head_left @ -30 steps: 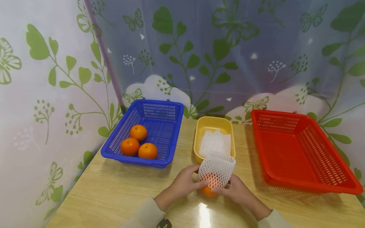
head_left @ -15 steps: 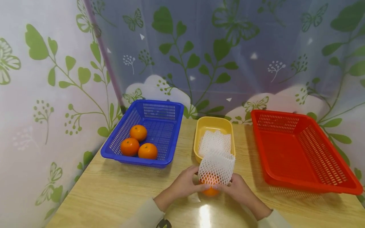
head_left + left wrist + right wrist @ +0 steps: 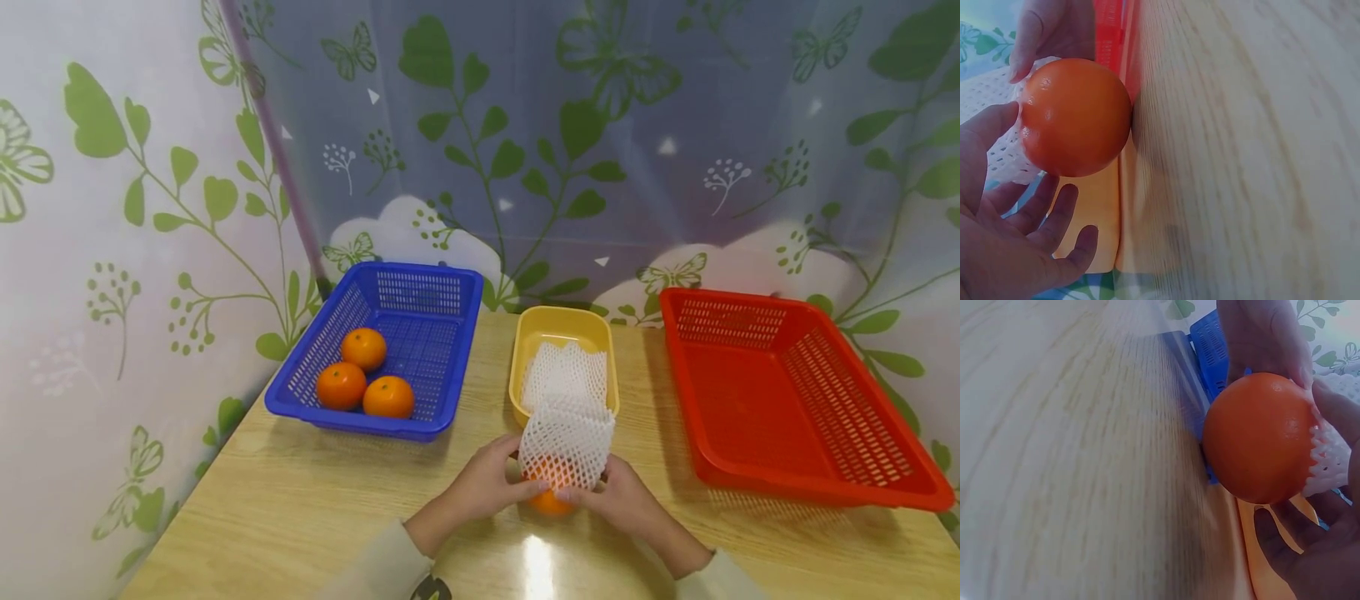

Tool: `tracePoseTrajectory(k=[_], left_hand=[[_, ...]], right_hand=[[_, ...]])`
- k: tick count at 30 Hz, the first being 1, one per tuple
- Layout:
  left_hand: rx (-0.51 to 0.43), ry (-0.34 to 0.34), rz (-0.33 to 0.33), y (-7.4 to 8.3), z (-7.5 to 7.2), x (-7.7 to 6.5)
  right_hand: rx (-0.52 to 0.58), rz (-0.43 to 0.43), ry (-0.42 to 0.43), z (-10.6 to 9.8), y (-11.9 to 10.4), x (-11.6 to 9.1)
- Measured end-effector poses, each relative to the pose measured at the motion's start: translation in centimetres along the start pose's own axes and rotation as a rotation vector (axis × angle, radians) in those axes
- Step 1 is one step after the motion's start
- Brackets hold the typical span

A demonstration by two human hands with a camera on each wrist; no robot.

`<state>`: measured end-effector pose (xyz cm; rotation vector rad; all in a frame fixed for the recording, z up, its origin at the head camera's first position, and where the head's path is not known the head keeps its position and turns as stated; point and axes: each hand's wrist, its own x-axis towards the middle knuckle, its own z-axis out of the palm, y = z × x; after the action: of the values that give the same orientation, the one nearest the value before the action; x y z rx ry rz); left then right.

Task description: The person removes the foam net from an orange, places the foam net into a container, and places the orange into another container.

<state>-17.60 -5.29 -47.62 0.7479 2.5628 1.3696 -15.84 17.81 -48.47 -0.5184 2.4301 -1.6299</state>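
An orange point(image 3: 553, 503) is held low over the tabletop, its far part inside a white foam fruit net point(image 3: 567, 435). My left hand point(image 3: 486, 481) grips the net and fruit from the left, thumb at the net's edge. From the other side my right hand point(image 3: 632, 502) grips them too, its thumb near the left one. In the left wrist view the bare side of the orange point(image 3: 1079, 119) faces the camera, with bent fingers below it. The right wrist view shows the net's edge point(image 3: 1325, 459) partway round the fruit. Whether the orange touches the table is unclear.
Behind the hands stands a yellow tub point(image 3: 528, 333) with more white foam nets point(image 3: 567, 375). At left, a blue basket point(image 3: 468, 350) contains three oranges point(image 3: 365, 349). A larger red basket point(image 3: 750, 400) stands at right on the wooden table point(image 3: 300, 517). A patterned curtain closes the back.
The net's upper part has swung slightly left and now stands straighter. My thumbs came together at the edge, then parted a little. Baskets and tub have stayed put.
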Motion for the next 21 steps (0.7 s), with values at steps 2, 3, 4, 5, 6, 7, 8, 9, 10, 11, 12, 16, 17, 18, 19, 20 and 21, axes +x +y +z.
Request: tracePoseTrajectory(k=[2, 3, 4, 5, 6, 7, 8, 9, 10, 11, 12, 16, 17, 18, 19, 20, 21], left_hand=[[-0.007, 0.007, -0.010, 0.07, -0.02, -0.01], [-0.013, 0.011, -0.014, 0.13, -0.03, -0.01], [-0.020, 0.016, -0.019, 0.18, -0.03, 0.00], [-0.027, 0.022, -0.025, 0.23, -0.04, 0.01], [-0.032, 0.027, -0.032, 0.30, -0.07, 0.01], [-0.040, 0.032, -0.039, 0.32, -0.07, 0.02], [-0.046, 0.036, -0.047, 0.33, -0.06, 0.02], [-0.050, 0.042, -0.050, 0.34, -0.07, 0.04], [-0.053, 0.046, -0.053, 0.36, -0.08, 0.05], [-0.055, 0.052, -0.052, 0.36, -0.08, 0.06], [-0.057, 0.057, -0.047, 0.35, -0.08, 0.07], [-0.060, 0.069, -0.027, 0.28, -0.01, 0.10], [-0.062, 0.069, -0.026, 0.26, 0.01, 0.09], [-0.067, 0.067, -0.029, 0.23, 0.01, 0.08], [-0.071, 0.065, -0.032, 0.25, 0.01, 0.08], [-0.076, 0.063, -0.036, 0.26, -0.01, 0.07], [-0.085, 0.060, -0.040, 0.28, -0.03, 0.07]], right_hand=[[0.001, -0.005, -0.002, 0.04, 0.05, -0.01], [0.002, -0.008, -0.001, 0.06, 0.08, -0.01], [0.003, -0.011, 0.000, 0.06, 0.11, -0.01], [0.004, -0.012, 0.002, 0.07, 0.11, -0.01], [0.003, -0.010, 0.003, 0.07, 0.14, -0.01], [0.003, -0.003, 0.007, 0.08, 0.16, -0.02], [0.003, 0.002, 0.012, 0.09, 0.17, -0.04], [0.005, 0.006, 0.014, 0.10, 0.16, -0.06], [0.001, 0.013, 0.018, 0.10, 0.14, -0.08], [-0.001, 0.020, 0.022, 0.11, 0.10, -0.10], [-0.003, 0.024, 0.025, 0.11, 0.09, -0.11], [-0.022, 0.035, 0.055, 0.10, -0.05, -0.16], [-0.024, 0.036, 0.061, 0.10, -0.11, -0.18], [-0.026, 0.035, 0.068, 0.11, -0.16, -0.17], [-0.029, 0.034, 0.075, 0.11, -0.21, -0.15], [-0.028, 0.029, 0.079, 0.10, -0.26, -0.13], [-0.028, 0.025, 0.082, 0.10, -0.29, -0.11]])
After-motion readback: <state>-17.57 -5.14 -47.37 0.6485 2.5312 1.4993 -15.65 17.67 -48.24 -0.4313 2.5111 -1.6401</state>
